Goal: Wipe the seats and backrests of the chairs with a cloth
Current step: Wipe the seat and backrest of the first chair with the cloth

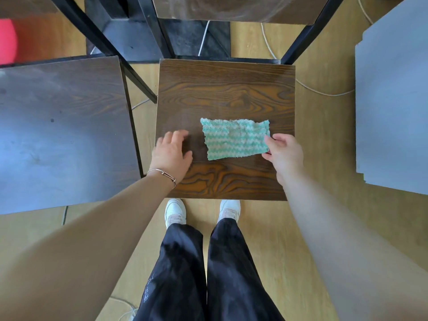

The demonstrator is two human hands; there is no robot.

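1. The right hand [283, 154] pinches the right edge of the single cloth [236, 139] between thumb and fingertips.
2. The left hand [172, 156] holds nothing. Its fingers are loosely spread over the seat, just left of the cloth and apart from it. Whether the palm touches the wood cannot be told. One thin bracelet [162, 173] circles this wrist.
3. The cloth, teal with pale wavy stripes, lies flat on the near half of the middle seat [227, 89], a dark wood-grain square.
4. At the top edge, one brown backrest [231, 8] sits between black frame bars [308, 35] that rise from the far corners of that seat.
5. A second seat [62, 135], dark and glossy with blue glare, stands just beside it on the left. That makes two brown seats in view.
6. One grey panel [393, 100] fills the right side.
7. Below the middle seat are two white shoes, one left [175, 210] and one right [230, 209], under black trousers [180, 262], on a light wooden floor [312, 228].
8. Pale cables [324, 91] lie on the floor, and one red object [7, 40] shows at the far left edge.
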